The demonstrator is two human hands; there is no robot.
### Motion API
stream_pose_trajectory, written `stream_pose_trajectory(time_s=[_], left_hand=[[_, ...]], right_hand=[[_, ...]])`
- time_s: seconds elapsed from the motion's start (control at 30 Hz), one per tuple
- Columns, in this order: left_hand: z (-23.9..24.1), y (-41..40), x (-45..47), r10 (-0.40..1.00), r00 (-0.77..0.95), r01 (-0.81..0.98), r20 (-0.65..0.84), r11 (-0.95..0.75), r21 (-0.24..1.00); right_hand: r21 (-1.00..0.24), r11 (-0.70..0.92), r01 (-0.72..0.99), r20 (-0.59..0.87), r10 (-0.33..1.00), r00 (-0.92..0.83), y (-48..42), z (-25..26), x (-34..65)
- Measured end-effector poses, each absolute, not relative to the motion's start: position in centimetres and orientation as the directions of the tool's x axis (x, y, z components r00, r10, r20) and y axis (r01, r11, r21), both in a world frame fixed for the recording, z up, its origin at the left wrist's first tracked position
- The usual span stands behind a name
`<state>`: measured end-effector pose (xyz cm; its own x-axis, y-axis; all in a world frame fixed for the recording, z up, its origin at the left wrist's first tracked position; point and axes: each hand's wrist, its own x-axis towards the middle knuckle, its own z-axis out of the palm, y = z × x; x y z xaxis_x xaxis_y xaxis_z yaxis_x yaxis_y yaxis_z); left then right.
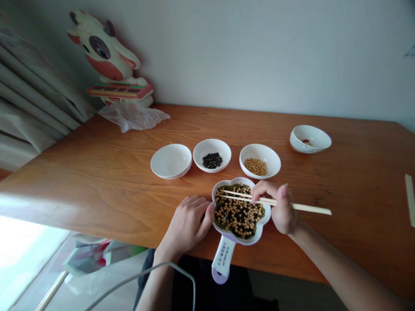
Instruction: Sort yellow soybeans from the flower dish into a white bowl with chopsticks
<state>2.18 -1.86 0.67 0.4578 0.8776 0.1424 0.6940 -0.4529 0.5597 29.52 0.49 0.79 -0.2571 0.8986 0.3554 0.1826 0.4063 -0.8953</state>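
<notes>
My right hand (279, 207) is closed around a pair of chopsticks (308, 209), with their tips over the beans in a pan. This white and lilac cloud-shaped pan (223, 255) holds mixed tan, black and green beans (240, 211), and its labelled handle points toward me. Palm down on the table, my left hand (191, 222) rests by the pan's left side, fingers loosely bent and thumb at the rim; it holds nothing visible. Behind the pan stand a white bowl (171, 160) with nothing in it, a bowl of black beans (212, 161) and a bowl of tan beans (256, 166).
Farther right on the wooden table (356, 172) is another white bowl (310, 139) with a few small bits inside. A cow-shaped toy keyboard (119, 88) and a clear plastic bag (134, 116) occupy the back left. A grey cable (145, 272) crosses near my left forearm.
</notes>
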Motion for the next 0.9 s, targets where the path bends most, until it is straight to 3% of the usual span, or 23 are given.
stream_pose_trajectory(time_s=[0.4,0.9], left_hand=[[1.1,-1.78,2.3,0.876,0.463,0.713,0.136,-0.459,0.53],[1.14,-1.76,2.34,0.876,0.464,0.706,0.129,-0.454,0.544]], right_hand=[[-0.87,0.46,0.177,0.397,0.867,-0.3,0.6,0.7,29.57],[-0.899,0.41,0.151,0.386,0.908,-0.165,0.19,0.32,29.41]])
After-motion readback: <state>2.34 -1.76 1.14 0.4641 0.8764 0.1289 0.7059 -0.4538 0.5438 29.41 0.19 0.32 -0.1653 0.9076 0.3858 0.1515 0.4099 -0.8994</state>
